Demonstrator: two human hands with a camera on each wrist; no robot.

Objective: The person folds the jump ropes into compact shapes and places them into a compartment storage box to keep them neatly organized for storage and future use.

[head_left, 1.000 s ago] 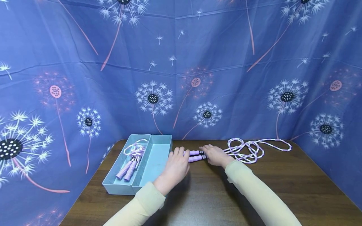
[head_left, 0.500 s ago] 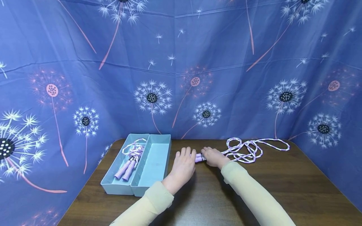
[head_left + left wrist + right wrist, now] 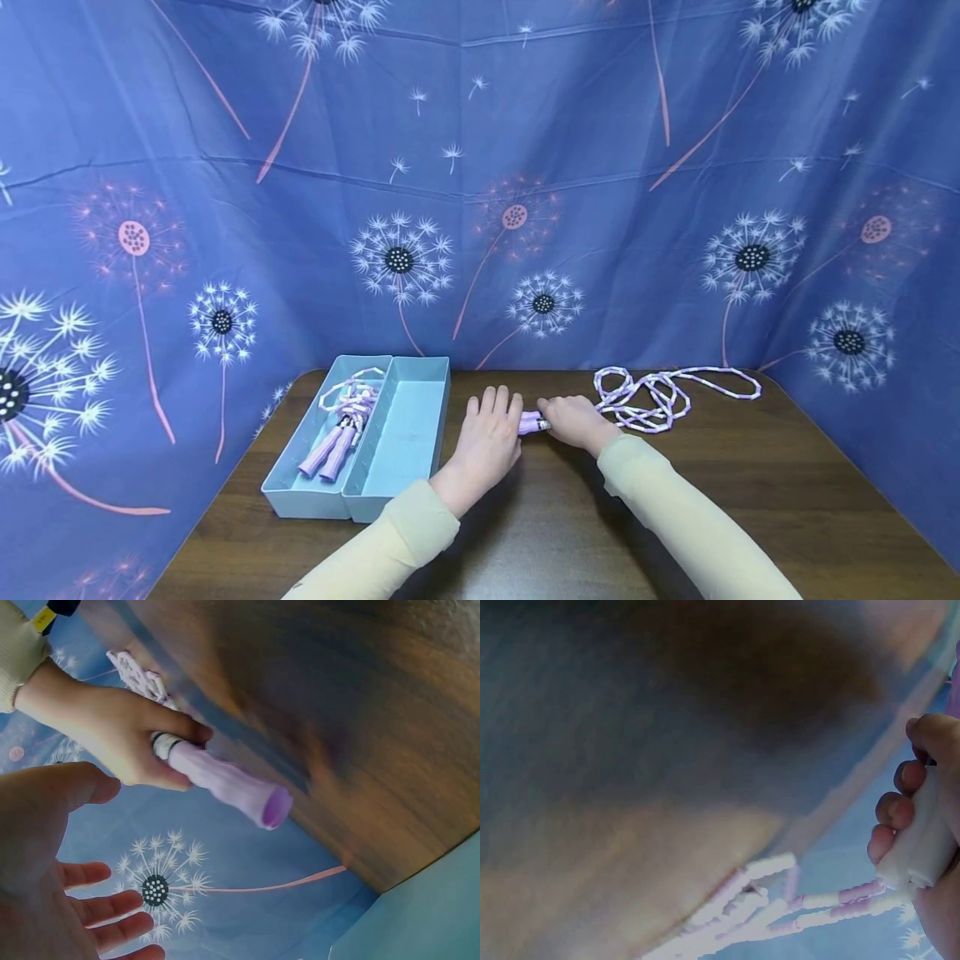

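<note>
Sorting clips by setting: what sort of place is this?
Likely a staged recording booth, not a home: dandelion-print cloth walls in a wooden table holding only a blue tray and skipping ropes.

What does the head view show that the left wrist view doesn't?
Only the head view shows the blue tray with a second purple rope in its left compartment, and the loose beaded rope coiled on the table. Only the left wrist view shows the left hand open, fingers straight, short of the handle's free end. Both show the right hand gripping the purple handles.
</note>
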